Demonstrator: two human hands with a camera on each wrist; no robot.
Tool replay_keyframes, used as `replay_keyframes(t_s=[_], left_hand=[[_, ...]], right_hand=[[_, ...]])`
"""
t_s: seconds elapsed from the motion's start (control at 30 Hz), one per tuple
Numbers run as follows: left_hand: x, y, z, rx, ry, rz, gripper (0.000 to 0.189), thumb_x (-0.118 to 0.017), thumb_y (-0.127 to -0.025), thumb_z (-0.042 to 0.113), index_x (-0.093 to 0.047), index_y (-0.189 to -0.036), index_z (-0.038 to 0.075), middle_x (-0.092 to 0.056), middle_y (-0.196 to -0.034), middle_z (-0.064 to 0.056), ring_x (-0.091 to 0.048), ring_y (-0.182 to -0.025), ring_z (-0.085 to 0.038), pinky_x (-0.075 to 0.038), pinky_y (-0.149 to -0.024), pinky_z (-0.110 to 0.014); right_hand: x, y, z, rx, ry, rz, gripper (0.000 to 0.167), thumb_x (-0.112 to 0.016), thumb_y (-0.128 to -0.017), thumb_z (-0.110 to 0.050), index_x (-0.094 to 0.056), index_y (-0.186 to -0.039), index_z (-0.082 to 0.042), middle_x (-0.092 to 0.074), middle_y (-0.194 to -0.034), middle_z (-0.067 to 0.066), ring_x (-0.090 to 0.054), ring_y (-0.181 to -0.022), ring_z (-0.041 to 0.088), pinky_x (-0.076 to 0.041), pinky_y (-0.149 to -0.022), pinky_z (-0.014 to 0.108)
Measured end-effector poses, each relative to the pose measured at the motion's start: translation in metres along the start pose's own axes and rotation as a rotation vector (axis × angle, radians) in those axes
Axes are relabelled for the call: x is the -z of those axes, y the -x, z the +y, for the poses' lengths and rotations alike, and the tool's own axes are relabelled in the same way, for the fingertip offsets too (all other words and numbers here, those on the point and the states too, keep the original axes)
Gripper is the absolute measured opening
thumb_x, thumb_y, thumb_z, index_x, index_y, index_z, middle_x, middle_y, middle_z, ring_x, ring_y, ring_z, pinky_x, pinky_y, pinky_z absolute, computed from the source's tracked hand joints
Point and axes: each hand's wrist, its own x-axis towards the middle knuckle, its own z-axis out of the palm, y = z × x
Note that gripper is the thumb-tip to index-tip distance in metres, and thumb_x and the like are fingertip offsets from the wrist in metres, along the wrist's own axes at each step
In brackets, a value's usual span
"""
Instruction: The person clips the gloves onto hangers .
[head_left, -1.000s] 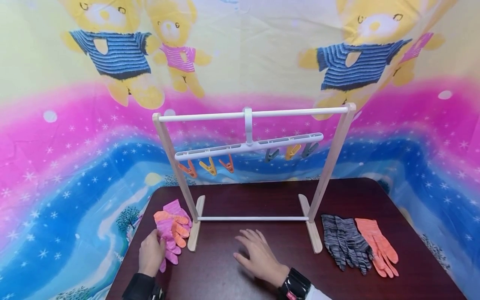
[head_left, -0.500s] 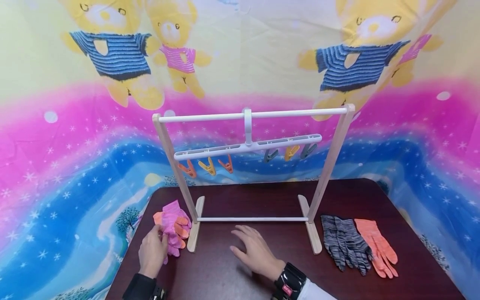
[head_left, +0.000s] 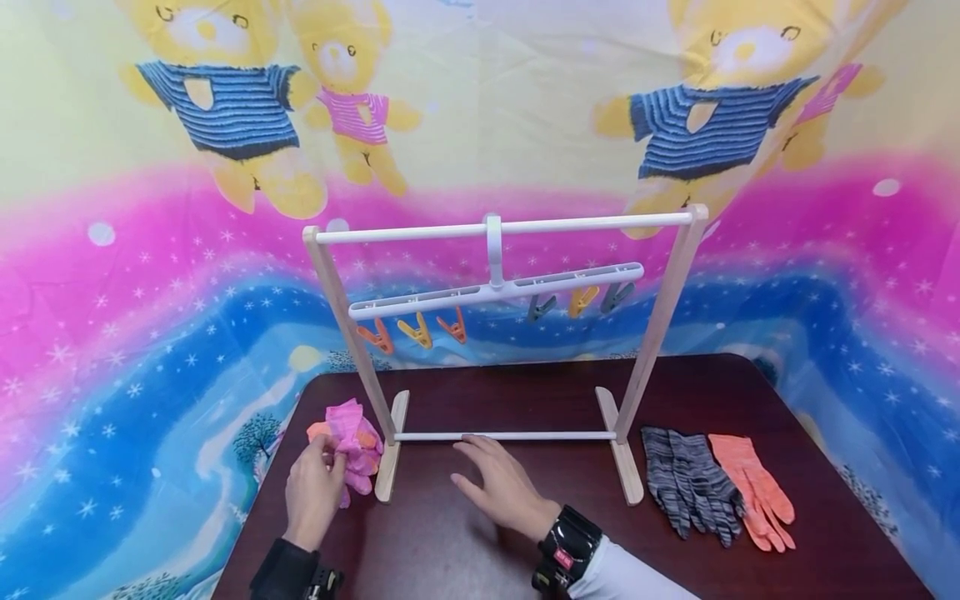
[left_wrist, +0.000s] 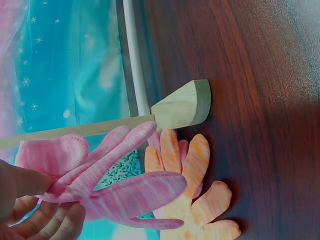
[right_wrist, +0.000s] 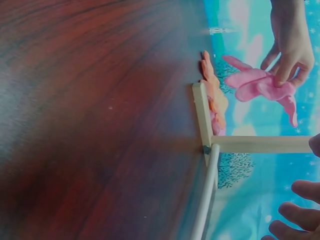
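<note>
My left hand pinches a pink glove between thumb and fingers, lifted off the table at the left of the rack. Beneath it an orange glove lies on the table, with more pink fabric under it. My right hand holds nothing; its fingers are spread just in front of the rack's lower bar, and part of them shows in the right wrist view. From the top bar of the wooden rack hangs a white hanger, with orange, yellow and grey-blue clips under it.
On the right side of the dark table lie a grey-black glove and an orange glove, overlapping. The rack's wooden feet stand on the table. A printed cloth hangs behind and at the sides.
My left hand has raised the pink glove off the pile and moved slightly right and away from me. My right hand has shifted a little left and forward, toward the lower bar.
</note>
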Motion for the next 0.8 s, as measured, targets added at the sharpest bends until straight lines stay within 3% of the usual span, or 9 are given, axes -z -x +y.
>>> replay_keyframes(t_s=[0.17, 0.43, 0.8], left_hand=[[-0.001, -0.002, 0.006, -0.029, 0.015, 0.048, 0.010, -0.070, -0.090, 0.007, -0.063, -0.096, 0.003, -0.068, -0.084, -0.016, -0.060, -0.067, -0.023, -0.041, -0.054, -0.029], [-0.004, -0.007, 0.013, -0.046, 0.051, 0.110, 0.007, -0.069, -0.091, 0.008, -0.063, -0.095, 0.005, -0.074, -0.092, -0.018, -0.072, -0.079, -0.032, -0.055, -0.069, -0.051], [-0.005, -0.009, 0.022, -0.070, 0.131, 0.091, 0.007, -0.067, -0.092, 0.002, -0.062, -0.098, 0.001, -0.072, -0.099, -0.023, -0.073, -0.087, -0.038, -0.059, -0.081, -0.055]], right_hand=[[0.004, -0.007, -0.005, 0.018, 0.006, 0.031, 0.047, -0.065, -0.097, -0.037, -0.062, -0.136, -0.011, -0.061, -0.143, 0.011, -0.055, -0.135, 0.031, -0.047, -0.110, 0.046], [0.009, -0.018, -0.018, 0.007, -0.026, 0.040, 0.047, -0.066, -0.097, -0.034, -0.061, -0.137, -0.010, -0.061, -0.143, 0.009, -0.054, -0.136, 0.029, -0.046, -0.111, 0.044], [0.016, -0.031, -0.030, -0.002, -0.050, 0.031, 0.049, -0.065, -0.097, -0.035, -0.059, -0.139, -0.012, -0.059, -0.145, 0.008, -0.052, -0.139, 0.026, -0.043, -0.114, 0.044]])
